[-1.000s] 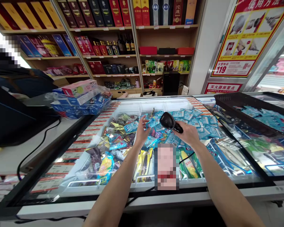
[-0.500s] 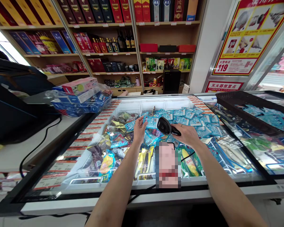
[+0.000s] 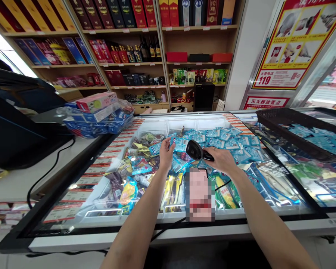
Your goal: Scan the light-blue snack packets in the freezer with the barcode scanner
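Note:
My left hand [image 3: 165, 152] pinches a small light-blue packet [image 3: 180, 145] by its left end, above the glass-topped freezer [image 3: 123, 239]. In my right hand [image 3: 220, 160] is a black barcode scanner [image 3: 195, 150], gripped by its handle. The scanner's head points left and is close against the packet's right end, covering part of it. Many similar blue packets [image 3: 222, 140] are spread out behind and to the right of my hands. Below the scanner lies a phone [image 3: 200, 194] with its screen blurred out. The scanner's dark cable [image 3: 170, 226] runs along the freezer's front edge.
Wrapped blue packs with a pink box [image 3: 96, 101] stand at the left, next to dark equipment [image 3: 19, 123]. A brown basket [image 3: 271, 119] with more blue packets sits on the right. Frozen goods [image 3: 128, 196] show through the glass. Stocked shelves [image 3: 123, 63] line the back.
The view has shifted very slightly. Both hands keep nearly the same pose, with the packet and the scanner still close together.

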`<state>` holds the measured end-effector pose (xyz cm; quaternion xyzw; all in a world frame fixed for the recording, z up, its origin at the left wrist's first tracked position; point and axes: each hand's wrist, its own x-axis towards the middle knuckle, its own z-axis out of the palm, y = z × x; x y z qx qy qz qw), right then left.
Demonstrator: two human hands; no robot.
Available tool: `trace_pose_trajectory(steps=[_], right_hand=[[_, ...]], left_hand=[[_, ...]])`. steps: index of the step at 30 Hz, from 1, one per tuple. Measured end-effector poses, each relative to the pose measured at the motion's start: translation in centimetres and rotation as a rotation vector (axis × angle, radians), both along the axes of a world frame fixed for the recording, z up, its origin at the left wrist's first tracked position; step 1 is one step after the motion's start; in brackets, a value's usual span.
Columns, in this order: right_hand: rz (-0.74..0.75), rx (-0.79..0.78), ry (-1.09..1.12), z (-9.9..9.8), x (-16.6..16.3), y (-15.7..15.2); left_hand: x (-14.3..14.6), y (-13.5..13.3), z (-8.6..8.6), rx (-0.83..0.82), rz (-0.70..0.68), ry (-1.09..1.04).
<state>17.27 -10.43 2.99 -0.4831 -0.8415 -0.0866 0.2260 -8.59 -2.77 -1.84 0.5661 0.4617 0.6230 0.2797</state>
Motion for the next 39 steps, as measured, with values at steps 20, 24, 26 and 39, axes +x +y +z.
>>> trace_pose_trajectory(steps=[20, 24, 26, 39], right_hand=[[0.010, 0.011, -0.014, 0.1, 0.1, 0.1], [0.008, 0.020, -0.008, 0.1, 0.1, 0.1], [0.002, 0.023, -0.001, 0.1, 0.0, 0.1], [-0.143, -0.021, -0.033, -0.2, 0.4, 0.6]], left_hand=[[0.7, -1.1, 1.2, 0.085, 0.026, 0.063], [0.8, -1.2, 1.3, 0.086, 0.029, 0.069], [0.8, -1.4, 1.4, 0.098, 0.040, 0.074], [-2.4, -2.4, 2.8, 0.065, 0.518, 0.199]])
